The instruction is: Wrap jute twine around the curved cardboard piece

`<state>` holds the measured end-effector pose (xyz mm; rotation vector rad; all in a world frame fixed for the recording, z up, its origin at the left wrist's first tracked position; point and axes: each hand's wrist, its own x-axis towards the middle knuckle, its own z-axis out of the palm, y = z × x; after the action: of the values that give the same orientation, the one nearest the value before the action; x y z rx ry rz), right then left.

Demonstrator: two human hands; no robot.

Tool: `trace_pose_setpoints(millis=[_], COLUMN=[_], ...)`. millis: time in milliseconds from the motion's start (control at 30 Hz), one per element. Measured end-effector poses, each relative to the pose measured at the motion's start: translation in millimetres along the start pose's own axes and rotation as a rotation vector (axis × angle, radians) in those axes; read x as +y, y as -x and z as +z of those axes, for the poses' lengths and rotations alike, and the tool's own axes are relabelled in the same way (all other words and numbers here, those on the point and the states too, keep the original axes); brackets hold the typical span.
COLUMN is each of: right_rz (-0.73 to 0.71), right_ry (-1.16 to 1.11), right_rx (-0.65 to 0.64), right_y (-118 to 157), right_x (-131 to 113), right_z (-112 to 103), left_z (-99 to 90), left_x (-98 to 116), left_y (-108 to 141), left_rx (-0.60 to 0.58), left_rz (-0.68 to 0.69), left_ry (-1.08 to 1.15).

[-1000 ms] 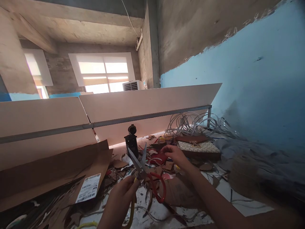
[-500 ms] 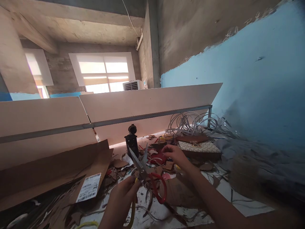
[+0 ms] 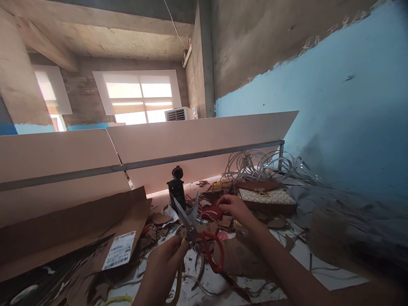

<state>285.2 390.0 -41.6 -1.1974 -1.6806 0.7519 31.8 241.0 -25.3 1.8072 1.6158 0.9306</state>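
My left hand (image 3: 162, 263) is closed around a pair of scissors (image 3: 190, 229). The blades are spread and point up and away, and one red handle loop sticks out to the right. A yellowish curved piece shows beside that hand; whether it belongs to the scissors I cannot tell. My right hand (image 3: 236, 209) is to the right of the blades, its fingertips bent together in a pinch. What they hold, if anything, is too small to make out. Just below those fingertips lies a red object (image 3: 211, 212) among cardboard scraps (image 3: 245, 255).
A black bottle-like container (image 3: 176, 191) with its lid raised stands behind the scissors. At left lies an opened cardboard box (image 3: 134, 216) with a label. A patterned handbag (image 3: 266, 197), coiled pale strips (image 3: 251, 163) and a twine spool (image 3: 327, 231) are at right. White panels (image 3: 204, 131) stand behind.
Almost nothing differs. Both hands and the scissors keep nearly the same place, with the blades a touch further right in view.
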Motion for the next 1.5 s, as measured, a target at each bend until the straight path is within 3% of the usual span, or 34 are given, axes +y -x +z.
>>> trace_pose_setpoints(millis=[1500], right_rz=[-0.013], right_ry=[-0.064], right_rx=[-0.045], right_y=[2.4], right_x=[-2.2], right_z=[0.6], left_z=[0.6], left_x=[-0.5], left_y=[1.5], left_rx=[0.003], left_rz=[-0.005], left_ry=[0.008])
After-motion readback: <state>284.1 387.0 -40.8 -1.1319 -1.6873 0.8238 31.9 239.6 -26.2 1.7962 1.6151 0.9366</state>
